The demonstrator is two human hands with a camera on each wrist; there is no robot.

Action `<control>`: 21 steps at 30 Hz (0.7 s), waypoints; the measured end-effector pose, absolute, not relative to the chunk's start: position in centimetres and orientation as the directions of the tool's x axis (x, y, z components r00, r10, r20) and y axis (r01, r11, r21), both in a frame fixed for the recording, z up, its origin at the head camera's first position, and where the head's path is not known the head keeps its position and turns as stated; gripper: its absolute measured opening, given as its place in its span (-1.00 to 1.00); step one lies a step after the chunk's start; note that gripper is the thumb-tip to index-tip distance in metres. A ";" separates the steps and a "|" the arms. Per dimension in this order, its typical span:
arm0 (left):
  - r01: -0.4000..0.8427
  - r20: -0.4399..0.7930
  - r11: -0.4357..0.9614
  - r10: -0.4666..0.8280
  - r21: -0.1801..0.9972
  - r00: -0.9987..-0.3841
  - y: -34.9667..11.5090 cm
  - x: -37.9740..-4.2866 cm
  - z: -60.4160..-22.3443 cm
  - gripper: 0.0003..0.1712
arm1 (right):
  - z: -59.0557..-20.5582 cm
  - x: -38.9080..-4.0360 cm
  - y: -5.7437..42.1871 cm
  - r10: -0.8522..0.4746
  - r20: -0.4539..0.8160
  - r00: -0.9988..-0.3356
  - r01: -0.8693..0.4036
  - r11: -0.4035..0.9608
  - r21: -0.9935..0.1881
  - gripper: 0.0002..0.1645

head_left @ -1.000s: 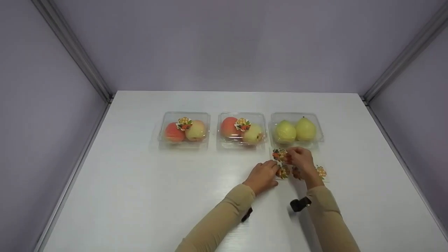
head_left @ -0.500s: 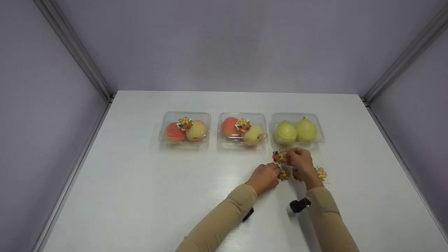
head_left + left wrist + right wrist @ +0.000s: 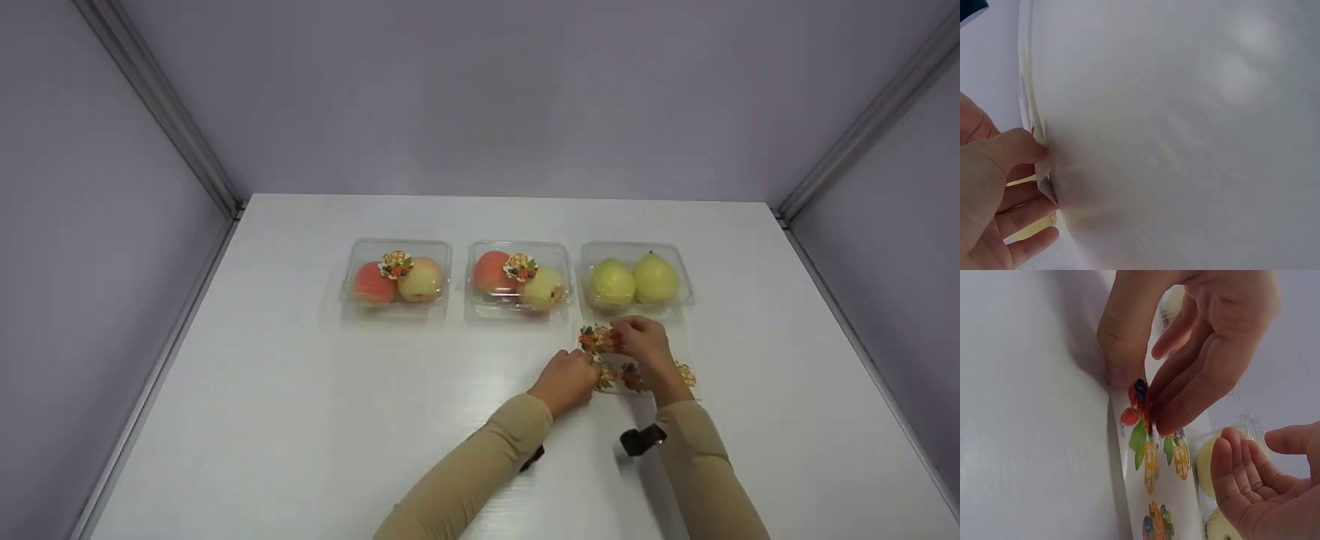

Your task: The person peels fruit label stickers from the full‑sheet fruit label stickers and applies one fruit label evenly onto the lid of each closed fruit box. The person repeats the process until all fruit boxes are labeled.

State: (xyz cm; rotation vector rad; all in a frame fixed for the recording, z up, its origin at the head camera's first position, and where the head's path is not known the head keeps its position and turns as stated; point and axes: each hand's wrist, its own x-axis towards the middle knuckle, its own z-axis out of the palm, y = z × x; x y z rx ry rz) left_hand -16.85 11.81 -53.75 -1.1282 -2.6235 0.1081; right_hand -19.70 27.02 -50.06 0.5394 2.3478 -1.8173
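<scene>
A white sticker sheet (image 3: 660, 386) with several fruit-print stickers lies near the front of the right-hand clear box (image 3: 637, 274), which holds two yellow-green pears (image 3: 655, 277). My left hand (image 3: 568, 380) pinches the sheet's left side between thumb and fingers, by a front-row sticker (image 3: 1139, 405). In the left wrist view the sheet edge bends up at those fingers. My right hand (image 3: 643, 343) hovers at the sheet's back part, close to another sticker (image 3: 592, 337). Its fingers are loosely bent in the right wrist view, thumb apart, with nothing visible between them.
Two more clear boxes stand in the same row: the left one (image 3: 397, 247) and the middle one (image 3: 517, 247). Each holds two peach-like fruits and bears a fruit-print sticker on its lid. Everything rests on a white table (image 3: 300, 420) enclosed by grey walls.
The sticker sheet has shifted slightly left and toward me. My left hand has moved a little toward me with it. The right hand stays almost in place, and the boxes have not moved.
</scene>
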 end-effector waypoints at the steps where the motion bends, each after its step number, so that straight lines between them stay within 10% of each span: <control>1: 0.698 0.231 0.692 0.721 -0.184 -0.653 11.7 -16.8 -53.7 -0.85 | -50.0 -19.7 27.0 0.204 -0.310 -0.929 0.352 0.216 -0.911 -0.56; 21: 0.663 0.248 0.729 0.683 -0.172 -0.687 10.2 -16.3 -53.6 -0.83 | -49.2 -19.0 27.1 0.169 -0.303 -0.938 0.332 0.189 -0.924 -0.52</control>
